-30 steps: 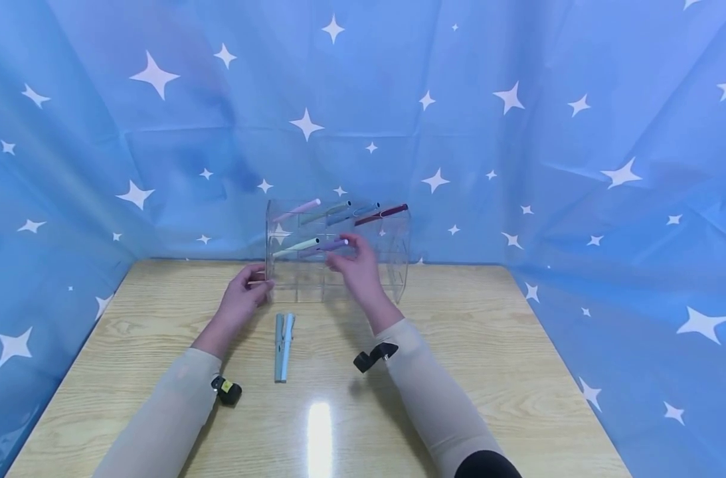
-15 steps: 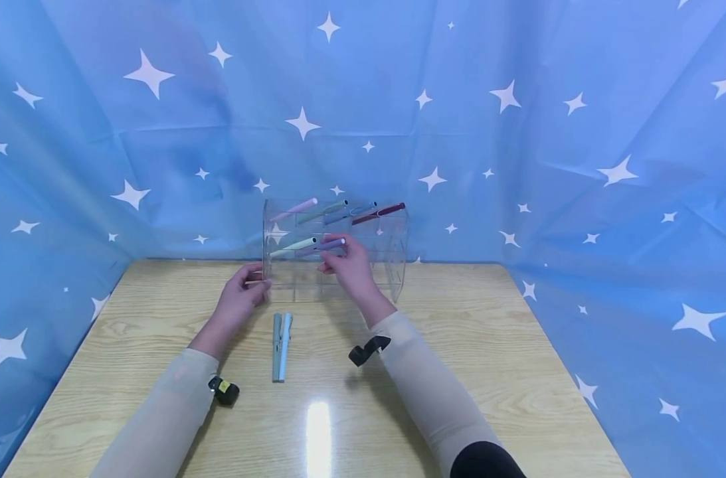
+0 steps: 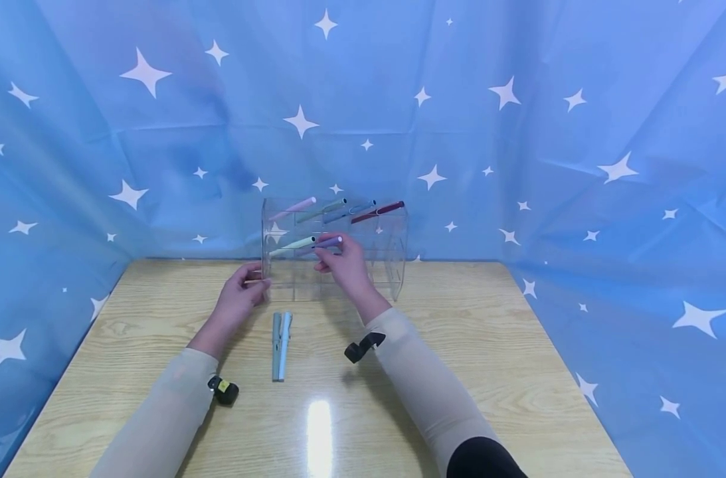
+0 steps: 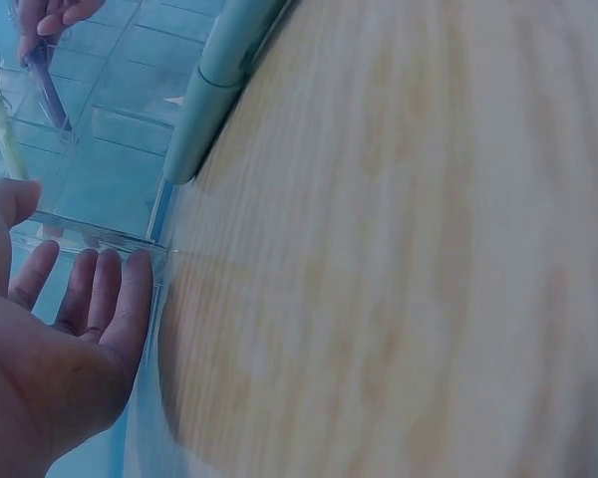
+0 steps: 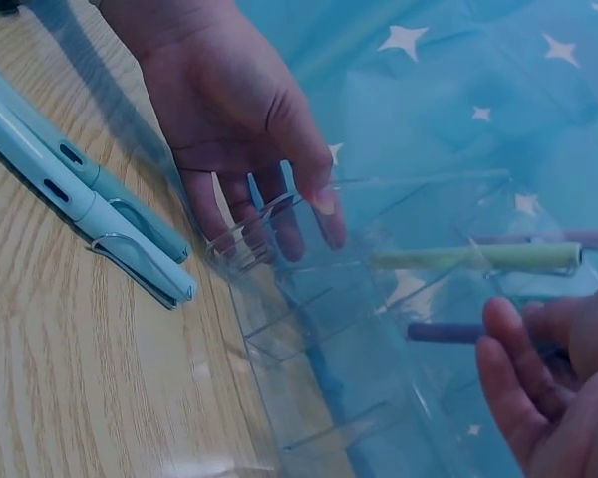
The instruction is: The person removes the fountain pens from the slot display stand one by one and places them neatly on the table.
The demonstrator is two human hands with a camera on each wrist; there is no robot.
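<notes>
A clear multi-tier pen holder (image 3: 307, 292) stands at the back of the table. My left hand (image 3: 236, 295) holds its left edge, thumb at the front and fingers along the outer side wall, as the left wrist view shows. The right hand (image 3: 347, 265) pinches a purple pen (image 3: 331, 243), which slants across a lower tier; fingers hide part of it. Beside that pen, to the left, leans a pale green pen (image 3: 293, 245). The top tier carries a pink pen (image 3: 293, 208), a green pen (image 3: 323, 210), a blue pen (image 3: 351, 211) and a dark red pen (image 3: 379, 212).
Two pens lie side by side on the table in front of the holder: a grey-green pen (image 3: 276, 348) and a light blue pen (image 3: 285, 348). A blue star-patterned curtain (image 3: 458, 133) hangs close behind the holder and along both sides of the wooden table (image 3: 488, 372).
The right hand has shifted slightly left and turned a little with the purple pen. My left hand stays at the holder's edge. The whole head view has drifted slightly.
</notes>
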